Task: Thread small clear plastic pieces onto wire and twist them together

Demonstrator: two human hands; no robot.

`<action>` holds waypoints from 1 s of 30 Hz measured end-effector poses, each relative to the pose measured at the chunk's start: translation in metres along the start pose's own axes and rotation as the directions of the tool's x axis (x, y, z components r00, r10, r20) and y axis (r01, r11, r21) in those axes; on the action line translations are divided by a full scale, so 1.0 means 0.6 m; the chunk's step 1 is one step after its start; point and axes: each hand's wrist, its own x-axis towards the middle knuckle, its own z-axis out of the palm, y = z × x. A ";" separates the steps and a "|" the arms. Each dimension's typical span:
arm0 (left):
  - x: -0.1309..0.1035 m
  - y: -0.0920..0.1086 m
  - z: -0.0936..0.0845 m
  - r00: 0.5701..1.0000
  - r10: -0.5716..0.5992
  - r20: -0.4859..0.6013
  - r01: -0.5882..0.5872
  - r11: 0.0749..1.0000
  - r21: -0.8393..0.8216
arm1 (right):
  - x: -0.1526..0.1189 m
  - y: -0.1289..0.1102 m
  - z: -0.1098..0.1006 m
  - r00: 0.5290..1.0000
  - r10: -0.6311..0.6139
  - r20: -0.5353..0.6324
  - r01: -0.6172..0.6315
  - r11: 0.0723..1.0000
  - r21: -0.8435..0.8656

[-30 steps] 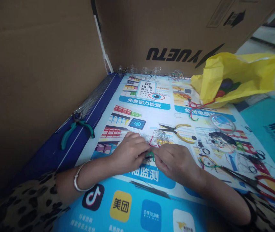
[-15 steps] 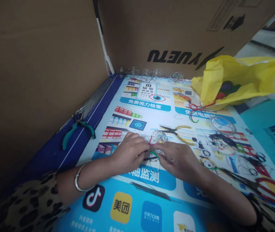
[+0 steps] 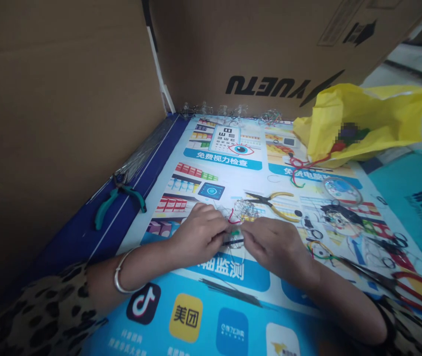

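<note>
Tall cardboard panels (image 3: 270,44) are the biggest thing on my feed, walling in the far and left sides of a printed sheet (image 3: 229,185) that I see spread under the work. At the far right a yellow bag (image 3: 389,118) gapes open, a red cord (image 3: 316,161) trailing from its mouth onto the sheet; a pull on that cord could, I judge, draw out contents.

Nearer me, the left hand (image 3: 200,232) and right hand (image 3: 274,247) meet almost fingertip to fingertip. The fingers of both are curled in and pinching the small wire piece (image 3: 236,242) between them, over the sheet's middle; the exact contact is hidden from me.

Red-handled scissors (image 3: 392,282) lie beside the right forearm, where a careless elbow could knock them. Yellow-handled pliers (image 3: 267,200) rest just beyond the right hand, their jaws toward a tangle of wire (image 3: 245,210); I suspect loose ends there could snag the work if the hands drift forward.

Smallest are a red strand (image 3: 232,215) and a green strand (image 3: 235,232) at the fingertips. Uneven tension could make them slip, I think, or bend the fine wire out of shape.
</note>
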 end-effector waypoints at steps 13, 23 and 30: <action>0.000 0.001 0.001 1.000 -0.004 -0.021 0.004 1.000 -0.009 | 0.001 -0.016 -0.002 0.989 0.130 0.071 -0.142 0.968 0.207; 0.001 0.001 0.000 1.000 -0.010 -0.013 0.010 1.000 -0.015 | 0.002 0.001 -0.005 0.995 -0.048 -0.093 0.022 0.964 -0.263; 0.000 0.000 0.000 1.000 -0.013 -0.018 0.012 1.000 -0.029 | 0.004 0.010 -0.013 0.986 0.127 -0.106 -0.137 0.987 -0.087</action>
